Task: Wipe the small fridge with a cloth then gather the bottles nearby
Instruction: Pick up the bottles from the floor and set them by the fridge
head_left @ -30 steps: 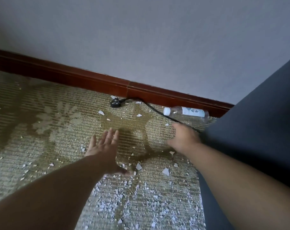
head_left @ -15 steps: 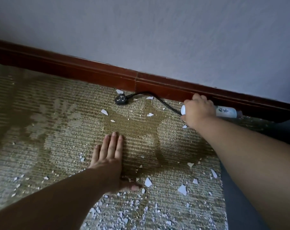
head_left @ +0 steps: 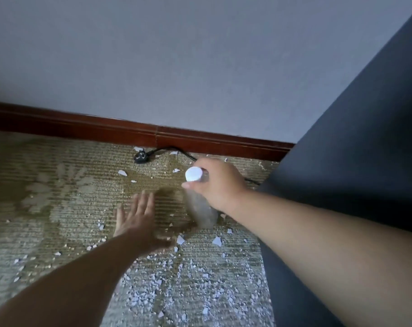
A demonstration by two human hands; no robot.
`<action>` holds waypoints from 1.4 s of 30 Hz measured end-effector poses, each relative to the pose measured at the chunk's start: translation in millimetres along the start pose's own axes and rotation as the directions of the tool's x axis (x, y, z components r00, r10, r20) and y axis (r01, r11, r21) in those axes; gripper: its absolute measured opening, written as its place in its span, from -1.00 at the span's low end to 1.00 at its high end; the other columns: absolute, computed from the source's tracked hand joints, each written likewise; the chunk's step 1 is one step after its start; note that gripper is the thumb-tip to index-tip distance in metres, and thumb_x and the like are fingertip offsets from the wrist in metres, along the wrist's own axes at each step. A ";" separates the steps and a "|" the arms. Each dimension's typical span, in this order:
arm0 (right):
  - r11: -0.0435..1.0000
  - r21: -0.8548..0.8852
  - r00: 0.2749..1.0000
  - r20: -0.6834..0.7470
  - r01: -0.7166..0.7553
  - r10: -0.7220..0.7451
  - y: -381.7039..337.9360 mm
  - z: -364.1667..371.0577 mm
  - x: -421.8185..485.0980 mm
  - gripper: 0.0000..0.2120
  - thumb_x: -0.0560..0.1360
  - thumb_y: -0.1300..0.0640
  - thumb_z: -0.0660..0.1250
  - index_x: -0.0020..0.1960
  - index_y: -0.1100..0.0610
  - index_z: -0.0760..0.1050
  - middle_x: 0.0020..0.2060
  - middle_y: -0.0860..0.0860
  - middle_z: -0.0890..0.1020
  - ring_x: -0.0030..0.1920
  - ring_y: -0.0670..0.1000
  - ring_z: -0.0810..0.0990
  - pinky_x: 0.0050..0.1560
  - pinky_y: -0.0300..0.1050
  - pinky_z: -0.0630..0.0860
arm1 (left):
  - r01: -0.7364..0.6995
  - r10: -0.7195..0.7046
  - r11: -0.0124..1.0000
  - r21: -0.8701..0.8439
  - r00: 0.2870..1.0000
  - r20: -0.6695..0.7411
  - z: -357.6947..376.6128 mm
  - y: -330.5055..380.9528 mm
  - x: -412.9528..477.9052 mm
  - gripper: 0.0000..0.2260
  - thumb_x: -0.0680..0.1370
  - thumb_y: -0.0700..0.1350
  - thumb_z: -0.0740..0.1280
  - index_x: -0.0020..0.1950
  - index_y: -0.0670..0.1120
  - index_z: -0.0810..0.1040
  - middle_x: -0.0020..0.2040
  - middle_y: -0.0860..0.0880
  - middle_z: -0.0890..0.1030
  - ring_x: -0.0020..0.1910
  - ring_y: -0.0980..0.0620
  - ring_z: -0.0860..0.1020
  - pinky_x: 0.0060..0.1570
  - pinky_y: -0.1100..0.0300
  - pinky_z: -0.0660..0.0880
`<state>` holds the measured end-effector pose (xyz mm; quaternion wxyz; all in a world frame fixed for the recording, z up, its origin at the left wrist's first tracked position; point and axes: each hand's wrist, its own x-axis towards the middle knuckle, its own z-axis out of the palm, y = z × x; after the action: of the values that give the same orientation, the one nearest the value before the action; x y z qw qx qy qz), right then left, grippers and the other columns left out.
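My right hand (head_left: 218,182) grips a clear plastic bottle (head_left: 200,208) with a white cap, holding it near the neck, above the carpet and a little in front of the skirting board. The cap points toward me and the body hangs down, blurred. My left hand (head_left: 139,220) lies flat on the patterned carpet with its fingers spread, to the left of the bottle. The dark blue side of the small fridge (head_left: 356,142) fills the right of the view. No cloth is in view.
A black plug and cord (head_left: 140,157) lie on the carpet by the brown skirting board (head_left: 106,129). Several white flakes of debris (head_left: 167,291) litter the carpet (head_left: 47,208) in front of me. A grey wall rises behind.
My right hand has lifted the bottle from beside the skirting board and brought it toward me. The left hand has stayed flat on the carpet. The view has pulled back.
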<state>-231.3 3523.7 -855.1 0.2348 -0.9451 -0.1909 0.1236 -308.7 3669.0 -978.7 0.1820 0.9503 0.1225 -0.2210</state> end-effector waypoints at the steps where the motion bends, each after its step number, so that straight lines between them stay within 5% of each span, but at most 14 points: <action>1: 0.998 0.043 0.999 0.020 -0.044 0.043 -3.4 -3.4 -4.7 -0.68 0.38 -0.10 0.46 0.02 0.05 0.53 -0.08 -0.06 0.60 -0.08 -0.01 0.55 -0.07 -0.08 0.50 | -0.049 0.048 0.996 -0.072 0.999 -0.018 -3.2 5.2 -8.0 0.26 0.17 0.47 0.34 0.50 -0.09 -0.37 0.52 -0.12 -0.32 0.51 -0.09 -0.26 0.43 -0.20 -0.22; 3: 0.991 0.077 0.993 0.048 -0.109 0.106 -12.3 -8.7 -11.5 -0.65 0.36 -0.14 0.47 -0.08 0.11 0.52 -0.19 -0.05 0.55 -0.18 -0.02 0.51 -0.18 -0.11 0.43 | 0.010 0.022 0.889 -0.458 0.998 0.063 -13.7 6.5 -28.2 0.19 0.17 0.27 0.50 0.55 0.01 -0.20 0.55 -0.13 -0.08 0.52 -0.16 0.01 0.43 -0.19 0.01; 5: 0.984 0.073 0.985 0.063 -0.165 0.161 -21.2 -12.3 -14.8 -0.60 0.36 -0.20 0.44 -0.20 0.13 0.45 -0.30 -0.02 0.48 -0.28 -0.01 0.46 -0.28 -0.12 0.34 | 0.101 0.099 0.615 -0.782 0.974 0.204 -21.6 -6.8 -45.9 0.03 0.17 0.06 0.60 0.52 -0.01 0.13 0.46 -0.21 0.28 0.39 -0.19 0.34 0.38 -0.17 0.23; 8: 0.977 0.057 0.976 0.080 -0.206 0.201 -47.3 -15.3 -22.0 -0.53 0.39 -0.30 0.35 -0.21 0.14 0.42 -0.26 0.06 0.61 -0.22 0.06 0.61 -0.21 -0.09 0.49 | 0.055 0.358 0.486 -0.872 0.898 0.256 -36.7 -25.5 -79.2 -0.26 0.16 0.07 0.58 0.28 -0.10 0.47 0.18 -0.18 0.60 0.17 -0.17 0.56 0.29 -0.18 0.38; 11: 0.979 -0.051 0.977 0.076 -0.198 0.202 -80.1 -21.3 -38.8 -0.41 0.43 -0.36 0.22 -0.09 0.21 0.53 -0.42 0.06 0.61 -0.35 0.03 0.61 -0.06 -0.02 0.58 | 0.130 0.495 0.311 -0.942 0.823 0.277 -47.3 -30.8 -100.4 -0.25 0.12 0.05 0.63 0.22 -0.17 0.49 0.07 -0.20 0.63 0.08 -0.19 0.60 0.20 -0.11 0.46; 14: 0.962 -0.137 0.968 0.059 -0.235 0.245 -107.5 -33.7 -55.5 -0.33 0.50 -0.36 0.07 0.13 0.22 0.52 -0.50 0.03 0.56 -0.44 0.00 0.55 -0.18 -0.11 0.53 | 0.167 0.590 0.160 -0.973 0.774 0.230 -62.1 -24.3 -123.9 -0.30 0.22 0.20 0.53 0.22 -0.16 0.49 -0.03 -0.14 0.63 -0.04 -0.08 0.59 0.06 0.02 0.52; 18: 0.935 -0.106 0.939 0.036 -0.338 0.343 -136.6 -50.0 -79.9 -0.45 0.53 -0.30 0.12 -0.34 0.14 0.44 -0.47 0.04 0.52 -0.43 0.01 0.50 -0.18 -0.11 0.49 | 0.178 0.591 0.054 -0.983 0.787 0.175 -87.2 -13.4 -150.3 -0.26 0.38 0.43 0.10 0.23 -0.14 0.52 -0.05 -0.16 0.58 -0.12 -0.07 0.56 0.00 0.04 0.51; 22: 0.937 -0.093 0.942 -0.025 -0.336 0.336 -159.8 -59.0 -115.4 -0.49 0.47 -0.29 0.25 -0.30 0.17 0.40 -0.42 0.05 0.51 -0.35 0.07 0.55 -0.30 -0.17 0.41 | 0.202 0.613 -0.080 -0.976 0.782 0.112 -112.4 6.5 -174.1 -0.33 0.48 0.39 -0.02 0.17 -0.12 0.52 -0.09 -0.16 0.53 -0.15 -0.08 0.51 -0.04 0.06 0.49; 25: 0.948 -0.149 0.958 0.000 -0.282 0.285 -169.1 -82.5 -137.8 -0.54 0.46 -0.24 0.30 -0.32 0.15 0.39 -0.49 0.05 0.50 -0.49 0.01 0.50 -0.46 -0.23 0.35 | 0.257 0.612 -0.216 -0.942 0.787 0.075 -130.4 27.2 -184.6 -0.28 0.49 0.40 -0.07 0.20 -0.15 0.49 -0.10 -0.18 0.60 -0.15 -0.12 0.56 -0.06 0.04 0.50; 31: 0.970 -0.019 0.966 0.087 -0.242 0.243 -177.5 -185.4 -156.6 -0.65 0.55 -0.10 0.27 -0.28 0.11 0.36 -0.75 -0.05 0.30 -0.68 -0.12 0.24 -0.64 -0.38 0.20 | 0.040 0.638 -0.170 -0.985 0.766 -0.079 -201.9 94.1 -225.9 -0.39 0.54 0.29 -0.06 0.07 -0.16 0.55 -0.09 -0.19 0.65 -0.18 -0.15 0.64 -0.17 0.05 0.60; 36: 0.972 0.130 0.967 -0.140 -0.195 0.213 -161.2 -299.1 -203.4 -0.66 0.49 -0.19 0.30 -0.28 0.02 0.35 -0.77 -0.10 0.22 -0.72 -0.17 0.16 -0.70 -0.43 0.14 | -0.204 0.675 -0.074 -0.976 0.710 -0.200 -262.4 185.8 -281.4 -0.43 0.60 0.20 -0.13 0.06 -0.12 0.55 -0.11 -0.14 0.64 -0.16 -0.07 0.62 -0.26 0.15 0.60; 42: 0.948 0.293 0.882 -0.404 -0.127 0.243 -75.3 -404.7 -305.3 -0.63 0.48 -0.17 0.32 -0.31 0.03 0.28 -0.81 -0.12 0.23 -0.77 -0.16 0.16 -0.67 -0.42 0.14 | -0.360 0.722 0.031 -0.932 0.653 -0.228 -271.9 353.0 -338.7 -0.47 0.62 0.18 -0.15 0.01 -0.14 0.48 -0.16 -0.14 0.53 -0.21 -0.07 0.51 -0.07 0.10 0.45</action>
<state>-397.0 3296.9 -426.4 0.3792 -0.9239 -0.0243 -0.0446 -391.4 3407.2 -491.1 0.7824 0.5732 -0.1815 -0.1623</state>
